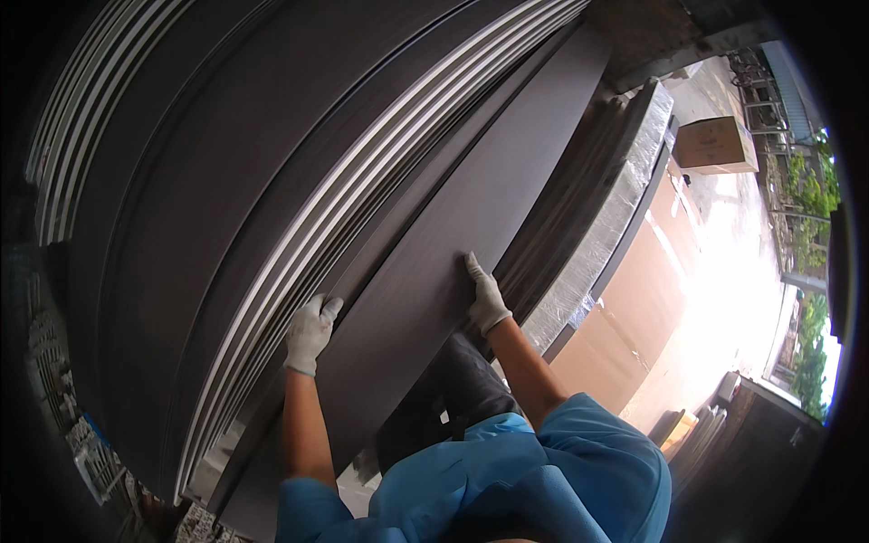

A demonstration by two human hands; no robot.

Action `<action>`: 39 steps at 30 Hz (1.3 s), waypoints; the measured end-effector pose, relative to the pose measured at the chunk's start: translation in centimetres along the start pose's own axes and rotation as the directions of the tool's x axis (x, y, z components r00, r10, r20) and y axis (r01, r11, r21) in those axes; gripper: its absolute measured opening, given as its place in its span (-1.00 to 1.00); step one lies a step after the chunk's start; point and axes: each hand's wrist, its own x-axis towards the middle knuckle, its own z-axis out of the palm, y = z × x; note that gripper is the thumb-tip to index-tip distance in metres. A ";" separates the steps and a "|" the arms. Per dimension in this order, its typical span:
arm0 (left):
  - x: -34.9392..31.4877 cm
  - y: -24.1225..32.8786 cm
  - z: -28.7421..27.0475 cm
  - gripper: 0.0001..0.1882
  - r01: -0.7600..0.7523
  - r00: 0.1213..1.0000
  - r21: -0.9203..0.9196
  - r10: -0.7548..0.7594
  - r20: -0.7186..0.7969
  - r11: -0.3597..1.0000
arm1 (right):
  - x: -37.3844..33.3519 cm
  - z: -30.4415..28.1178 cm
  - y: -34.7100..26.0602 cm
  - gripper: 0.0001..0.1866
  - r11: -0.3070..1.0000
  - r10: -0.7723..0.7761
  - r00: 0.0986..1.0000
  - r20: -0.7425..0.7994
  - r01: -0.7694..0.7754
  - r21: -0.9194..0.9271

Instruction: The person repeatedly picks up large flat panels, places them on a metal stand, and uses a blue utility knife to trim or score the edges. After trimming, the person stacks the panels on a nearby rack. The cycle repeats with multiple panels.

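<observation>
A long dark grey panel (pixel 434 235) lies slanting in front of me, from the lower left to the upper right. My left hand (pixel 310 335), in a white glove, grips its left edge, fingers curled and thumb toward the panel. On the opposite long edge is my right hand (pixel 487 297), gloved too, thumb on the panel's face and the other fingers hidden behind the edge. Just left of my left hand, a stack of panels with pale edges (pixel 353 172) leans close by.
Large dark boards (pixel 208 181) fill the left side. To the right stand a plastic-wrapped stack (pixel 602 244) and flat cardboard (pixel 625 299). Farther off, a cardboard box (pixel 715 145) rests on the brightly lit floor. A dark cabinet-like block (pixel 760 452) is at the lower right.
</observation>
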 end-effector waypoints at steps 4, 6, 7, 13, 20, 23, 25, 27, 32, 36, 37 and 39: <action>4.1 -4.4 4.3 -0.38 0.162 0.981 0.022 -0.163 0.109 0.987 | 3.0 0.1 5.1 -0.17 0.985 0.170 0.985 -0.022 -0.169 0.036; 6.0 -6.4 6.4 -0.36 0.239 0.959 0.042 -0.243 0.147 0.970 | 5.3 -0.2 7.3 -0.14 0.984 0.174 0.982 -0.074 -0.176 -0.013; 6.8 -7.4 7.4 -0.36 0.256 0.954 0.057 -0.262 0.148 0.965 | 6.8 -0.3 8.3 -0.14 0.983 0.182 0.982 -0.046 -0.183 -0.018; 11.4 -12.8 12.2 -0.35 0.315 0.933 0.043 -0.317 0.171 0.948 | 14.0 -1.3 13.9 -0.15 0.982 0.184 0.982 0.051 -0.181 -0.054; 14.5 -15.5 14.0 -0.36 0.290 0.949 0.020 -0.290 0.125 0.957 | 16.1 0.3 14.7 -0.18 0.951 0.201 0.973 -0.115 -0.222 -0.214; 14.5 -15.9 14.2 -0.36 0.285 0.954 0.007 -0.285 0.091 0.958 | 15.9 1.0 14.5 -0.20 0.948 0.203 0.972 -0.122 -0.226 -0.224; 14.4 -16.1 14.4 -0.35 0.274 0.957 -0.026 -0.270 0.104 0.961 | 15.8 1.2 14.4 -0.21 0.951 0.195 0.975 -0.104 -0.214 -0.223; 14.4 -16.3 14.7 -0.42 0.235 0.972 0.010 -0.235 0.030 0.972 | 15.6 1.1 14.3 -0.23 0.950 0.182 0.975 -0.126 -0.208 -0.235; 14.0 -16.2 15.0 -0.49 0.229 0.973 -0.012 -0.229 -0.039 0.973 | 16.0 0.4 14.7 -0.27 0.971 0.182 0.981 -0.060 -0.189 -0.149; 12.9 -14.6 14.2 -0.50 0.252 0.959 -0.043 -0.256 -0.125 0.967 | 17.2 -0.6 15.7 -0.22 0.972 0.209 0.978 -0.003 -0.208 -0.111; 12.5 -14.0 13.8 -0.52 0.231 0.961 -0.021 -0.232 -0.149 0.973 | 17.5 -0.8 15.9 -0.20 0.967 0.203 0.979 -0.036 -0.206 -0.151; 11.7 -12.7 12.8 -0.53 0.223 0.968 -0.078 -0.230 -0.097 0.972 | 17.6 -1.1 16.2 -0.15 0.953 0.169 0.977 -0.133 -0.196 -0.229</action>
